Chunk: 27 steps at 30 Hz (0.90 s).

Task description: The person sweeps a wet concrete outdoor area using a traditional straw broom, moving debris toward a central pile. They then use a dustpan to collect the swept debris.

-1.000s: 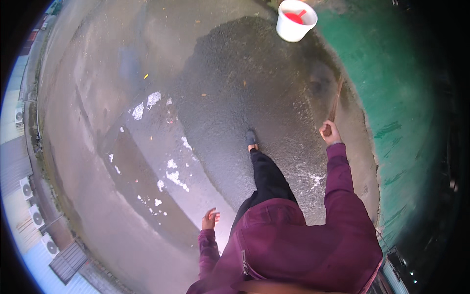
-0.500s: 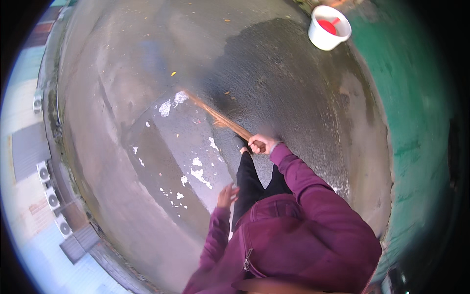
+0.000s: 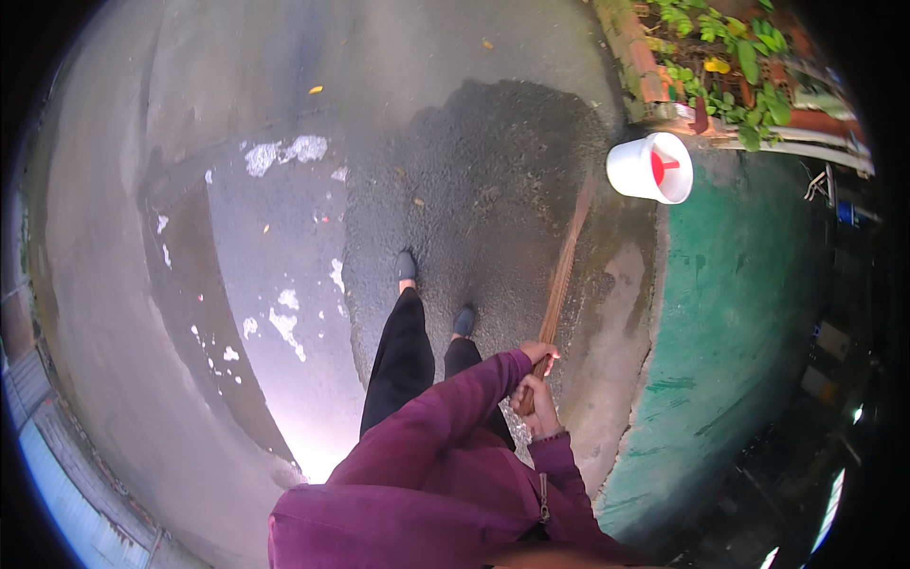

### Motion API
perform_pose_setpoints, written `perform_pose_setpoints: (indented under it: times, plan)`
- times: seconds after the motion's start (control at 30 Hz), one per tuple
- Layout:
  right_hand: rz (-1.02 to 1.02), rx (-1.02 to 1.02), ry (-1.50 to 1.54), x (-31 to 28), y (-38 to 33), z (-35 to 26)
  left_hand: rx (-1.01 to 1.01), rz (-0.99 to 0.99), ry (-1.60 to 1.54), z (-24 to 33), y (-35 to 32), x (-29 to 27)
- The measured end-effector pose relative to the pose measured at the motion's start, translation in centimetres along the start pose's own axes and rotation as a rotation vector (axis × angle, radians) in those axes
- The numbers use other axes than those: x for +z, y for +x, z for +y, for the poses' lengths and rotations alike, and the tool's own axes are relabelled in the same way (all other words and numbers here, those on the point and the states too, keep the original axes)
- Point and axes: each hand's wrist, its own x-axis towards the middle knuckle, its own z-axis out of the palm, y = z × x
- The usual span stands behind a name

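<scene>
A stick broom (image 3: 566, 270) of long thin brown bristles slants up from my hands, its tip end on the wet concrete near the bucket. My left arm reaches across my body, and my left hand (image 3: 541, 354) is closed around the broom higher up its handle. Just below, my right hand (image 3: 537, 406) grips the lower end of the same handle. A white bucket (image 3: 629, 171) stands at the far right, by the green-painted floor, with a red scoop (image 3: 661, 169) in it.
White foam patches (image 3: 286, 330) dot the wet concrete (image 3: 474, 204) to the left of my feet. Leafy plants (image 3: 725, 71) grow in a brick-edged bed at the far right. A green floor (image 3: 730, 313) borders the concrete on the right.
The broom has swung from the left over to the right. My left hand, free before, now holds it together with my right. The view has turned right, bringing the plant bed in.
</scene>
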Motion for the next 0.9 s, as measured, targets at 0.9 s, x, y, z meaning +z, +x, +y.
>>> perform_pose_setpoints:
  times: [0.9]
  plan:
    - [-0.211, 0.256, -0.436, 21.6, 2.2, 3.3, 0.255, 0.112, -0.498, 10.7, -15.1, -16.1]
